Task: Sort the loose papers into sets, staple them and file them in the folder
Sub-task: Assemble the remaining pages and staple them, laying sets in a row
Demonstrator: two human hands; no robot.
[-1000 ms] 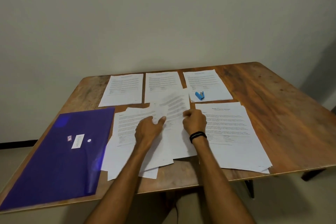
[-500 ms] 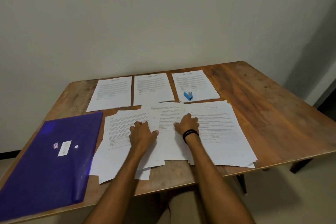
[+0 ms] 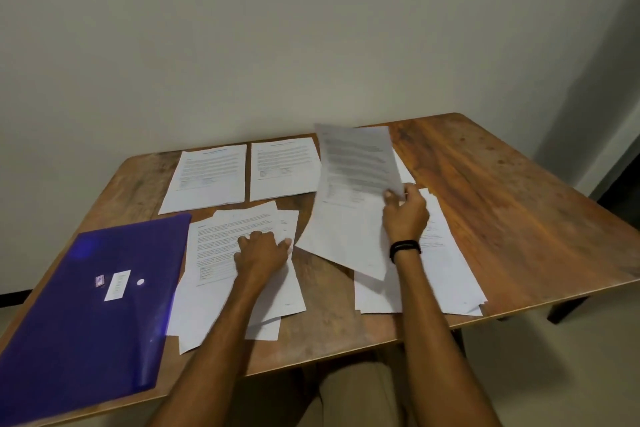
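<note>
My right hand (image 3: 405, 215) pinches a printed sheet (image 3: 349, 198) by its right edge and holds it lifted above the table, tilted toward the back. Under that hand lies a fanned stack of papers (image 3: 450, 274) on the right. My left hand (image 3: 261, 251) rests with curled fingers on a loose pile of papers (image 3: 221, 250) in the middle. Two sorted sets (image 3: 207, 177) (image 3: 284, 166) lie side by side at the back; a third set is mostly hidden behind the lifted sheet. A purple plastic folder (image 3: 86, 315) lies flat at the front left. The stapler is hidden.
The wooden table (image 3: 502, 191) has bare wood on its right side. A plain wall stands right behind the table. A table leg (image 3: 564, 308) shows below the right front edge.
My right hand has lifted one sheet off the middle pile and carried it up and to the right. The lifted sheet now covers the blue stapler. My left hand stayed on the pile.
</note>
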